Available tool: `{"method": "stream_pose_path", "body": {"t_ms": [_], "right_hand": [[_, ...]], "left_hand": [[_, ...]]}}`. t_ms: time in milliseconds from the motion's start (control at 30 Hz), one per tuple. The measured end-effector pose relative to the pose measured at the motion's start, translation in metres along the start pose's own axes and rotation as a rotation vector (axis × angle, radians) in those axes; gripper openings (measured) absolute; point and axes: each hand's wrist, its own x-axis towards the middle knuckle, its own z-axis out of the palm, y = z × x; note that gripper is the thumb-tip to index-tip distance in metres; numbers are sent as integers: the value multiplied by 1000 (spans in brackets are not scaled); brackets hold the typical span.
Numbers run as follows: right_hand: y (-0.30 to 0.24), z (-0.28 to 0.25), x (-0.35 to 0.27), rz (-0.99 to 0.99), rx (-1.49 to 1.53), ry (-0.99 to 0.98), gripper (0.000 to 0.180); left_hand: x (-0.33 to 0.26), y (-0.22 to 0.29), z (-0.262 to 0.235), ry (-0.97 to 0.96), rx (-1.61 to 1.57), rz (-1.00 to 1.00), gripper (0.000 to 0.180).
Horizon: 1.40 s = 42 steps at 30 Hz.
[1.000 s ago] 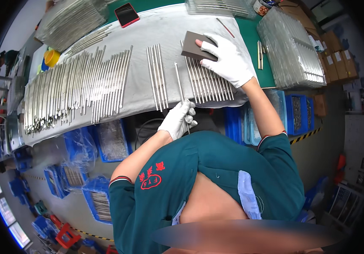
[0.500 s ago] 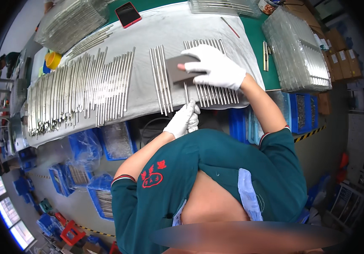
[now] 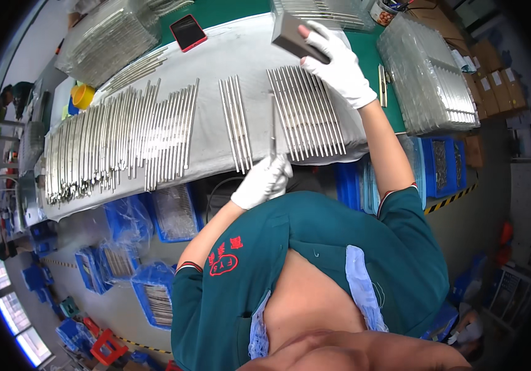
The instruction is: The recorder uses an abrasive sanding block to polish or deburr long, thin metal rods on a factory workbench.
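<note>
In white gloves, my left hand (image 3: 262, 183) is closed round the lower end of a slim metal rod (image 3: 272, 123) at the table's front edge. The rod points up and away from me. My right hand (image 3: 343, 69), with bare fingertips showing, grips a dark grey rectangular block (image 3: 295, 38) raised over the far right part of the table. A row of metal rods (image 3: 307, 114) lies to the right of the held rod. A smaller group of rods (image 3: 236, 123) lies to its left.
A large spread of rods (image 3: 117, 136) covers the table's left side, beside a yellow cup (image 3: 82, 96). A red-edged phone (image 3: 188, 33) lies at the back. Plastic-wrapped stacks (image 3: 426, 80) stand at the right. Blue bins (image 3: 173, 213) sit below the front edge.
My right hand has lifted the grey block off the held rod and moved it up and away. My left hand keeps hold of the rod, which now shows along most of its length.
</note>
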Motion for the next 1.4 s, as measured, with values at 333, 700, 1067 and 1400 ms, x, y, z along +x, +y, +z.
{"method": "stream_pose_path", "body": {"t_ms": [333,700,1067,1400], "right_hand": [[-94,-10,-21,-376,45,92,60],[-71,-12,-6,-213,-110,148,56],[-13,0,-21,14,-384,-42,50],[-84,11,-24,278,729,-245,29]], "left_hand": [[-14,23,-33,592,347,401,42],[-42,41,-26,434,166,324,36],[-46,46,-23,399,207,317,40],[-58,60,-1,362,122,87,38]]}}
